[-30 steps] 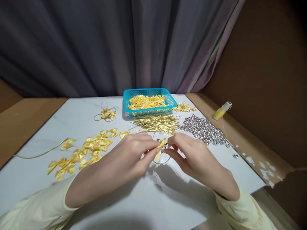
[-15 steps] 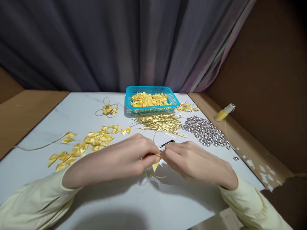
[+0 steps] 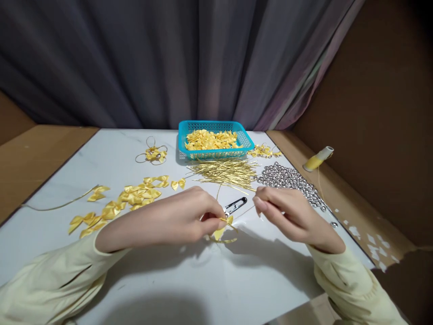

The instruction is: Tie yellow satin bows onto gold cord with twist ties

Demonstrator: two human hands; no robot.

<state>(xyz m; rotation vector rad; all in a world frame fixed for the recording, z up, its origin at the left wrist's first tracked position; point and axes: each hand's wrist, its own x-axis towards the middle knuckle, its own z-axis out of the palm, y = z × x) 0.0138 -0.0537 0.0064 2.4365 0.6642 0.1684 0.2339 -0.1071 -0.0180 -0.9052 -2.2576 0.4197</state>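
Observation:
My left hand (image 3: 199,216) is closed in a pinch on a yellow ribbon bow (image 3: 219,232), low over the table's middle. Gold wire ends (image 3: 225,240) stick out beneath its fingertips. From the same fingertips a slim black-and-silver clip (image 3: 236,206), shaped like a long loop, points away to the upper right; its lower end is hidden. My right hand (image 3: 287,214), some way to the right, has thumb and forefinger pressed together on a thin thread (image 3: 249,211). That thread stretches back taut towards the left fingers.
A blue basket (image 3: 216,155) of yellow bows stands at the back, gold wire pieces (image 3: 225,173) before it. Silver beads (image 3: 287,180) lie at right, near a thread spool (image 3: 318,159). Loose bows (image 3: 140,196) lie at left; finished-looking bow clusters (image 3: 155,154) sit farther back.
My right hand has moved right, away from the left, drawing the thread out between them. More of the clip and bow now shows. The left hand has hardly moved.

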